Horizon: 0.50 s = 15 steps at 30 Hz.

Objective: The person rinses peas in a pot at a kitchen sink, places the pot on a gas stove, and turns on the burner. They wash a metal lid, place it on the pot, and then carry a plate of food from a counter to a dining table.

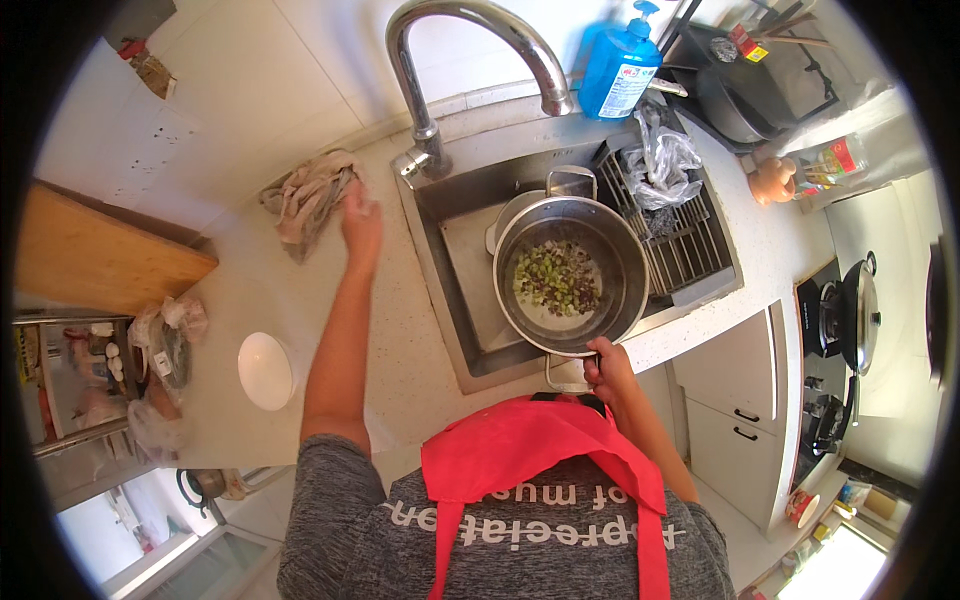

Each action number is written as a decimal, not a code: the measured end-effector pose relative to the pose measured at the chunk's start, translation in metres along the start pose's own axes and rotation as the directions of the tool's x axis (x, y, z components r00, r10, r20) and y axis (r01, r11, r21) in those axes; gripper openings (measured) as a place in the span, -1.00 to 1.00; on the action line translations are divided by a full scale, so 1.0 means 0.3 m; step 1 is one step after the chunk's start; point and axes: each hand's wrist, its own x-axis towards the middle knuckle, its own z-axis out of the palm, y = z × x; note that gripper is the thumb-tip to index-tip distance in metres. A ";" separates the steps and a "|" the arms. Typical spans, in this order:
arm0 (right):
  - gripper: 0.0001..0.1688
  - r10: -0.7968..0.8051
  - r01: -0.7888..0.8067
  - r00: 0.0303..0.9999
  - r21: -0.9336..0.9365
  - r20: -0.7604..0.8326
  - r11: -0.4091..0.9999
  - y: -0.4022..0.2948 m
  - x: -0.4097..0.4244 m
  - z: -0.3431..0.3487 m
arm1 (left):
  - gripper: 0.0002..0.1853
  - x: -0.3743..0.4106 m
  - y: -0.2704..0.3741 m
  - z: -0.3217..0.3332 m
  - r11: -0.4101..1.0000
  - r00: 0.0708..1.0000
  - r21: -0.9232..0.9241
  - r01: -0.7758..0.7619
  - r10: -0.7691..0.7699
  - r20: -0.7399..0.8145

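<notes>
A metal pot (517, 315) with two loop handles holds small green and dark pieces (556, 279), perhaps beans, lying in its bottom. My right hand (609, 367) grips the pot's near rim beside its near handle, over the front edge of the sink (469, 300). Out to the left, my left hand (361, 221) touches the right side of a crumpled beige cloth (311, 196) on the countertop; its fingers are blurred, so whether it grips the cloth is unclear. Partly hidden under the pot, a white dish (501, 225) rests in the sink.
A chrome faucet (480, 11) arches behind the pot. A metal rack (679, 259) with a crumpled plastic bag (664, 169) spans the sink's right side. A blue pump bottle (619, 71) stands behind. Left are a white bowl (265, 371) and a wooden board (105, 251); a gas stove (817, 382) is right.
</notes>
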 end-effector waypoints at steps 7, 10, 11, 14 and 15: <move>-0.81 0.020 -0.020 0.999 -0.005 -0.041 1.000 -0.004 -0.001 -0.012 | -0.37 0.122 -0.012 -0.202 0.691 0.995 0.716 0.097 -0.085 -0.052; -0.81 0.026 -0.026 1.000 -0.009 -0.007 1.000 -0.006 0.005 -0.020 | -0.48 0.124 -0.223 -0.231 0.865 0.979 0.502 0.002 -0.104 0.174; -0.81 0.033 -0.033 0.999 -0.010 0.010 0.999 -0.008 0.005 -0.026 | -0.53 0.102 -0.230 -0.231 0.858 0.978 0.513 0.038 -0.138 0.157; -0.80 0.016 -0.017 0.999 -0.022 -0.036 1.000 -0.028 -0.014 -0.002 | -0.64 -0.030 -0.142 -0.232 0.867 0.983 0.494 0.064 -0.140 0.119; -0.79 0.089 -0.089 0.996 -0.025 0.003 0.996 -0.040 -0.024 -0.016 | -0.67 -0.082 -0.115 -0.244 0.870 0.987 0.488 0.070 -0.130 0.091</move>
